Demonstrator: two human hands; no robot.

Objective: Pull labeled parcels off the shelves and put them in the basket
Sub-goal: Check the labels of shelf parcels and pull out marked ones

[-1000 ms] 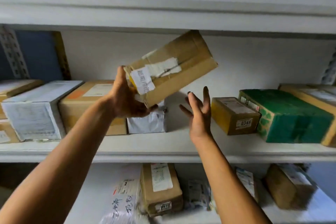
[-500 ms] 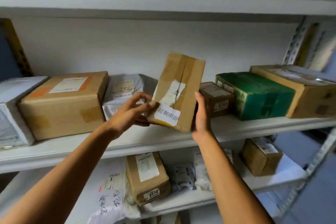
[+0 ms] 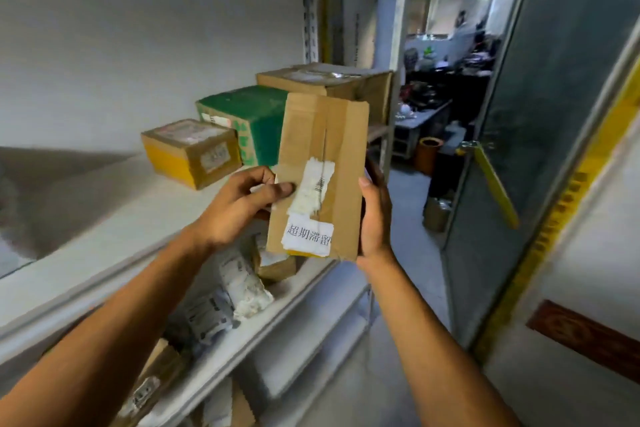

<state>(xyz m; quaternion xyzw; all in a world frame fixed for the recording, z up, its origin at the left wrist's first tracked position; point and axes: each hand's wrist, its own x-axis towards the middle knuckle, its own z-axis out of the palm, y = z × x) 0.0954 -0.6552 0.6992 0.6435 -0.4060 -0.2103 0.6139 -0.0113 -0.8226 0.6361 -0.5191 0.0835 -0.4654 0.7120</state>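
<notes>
Cardboard parcel (image 3: pixel 320 163): brown, flat, held upright in front of the shelf edge, clear of the shelf board; torn white label strip with barcode at mid-face, white sticker with printed characters near the lower end.
Left hand (image 3: pixel 239 204): on the parcel's left edge; thumb laid across the front face beside the torn label, remaining fingers curled behind; pinching grip on the parcel.
Right hand (image 3: pixel 375 218): along the parcel's right edge, palm against the side, fingers wrapped behind the box, mostly hidden; thumb tip at the front corner.
Middle shelf (image 3: pixel 114 218): white board; small yellow-brown box (image 3: pixel 192 152), green box (image 3: pixel 249 121) behind it, large brown carton (image 3: pixel 329 87) at the far end, set close in a row.
Lower shelf (image 3: pixel 277 319): white soft mailers (image 3: pixel 242 284) and a small brown box (image 3: pixel 275 265), labels blurred.
Right side: grey door (image 3: pixel 554 114) with yellow-wrapped handle (image 3: pixel 491 180), open onto a cluttered room beyond.
Basket: not in view.
</notes>
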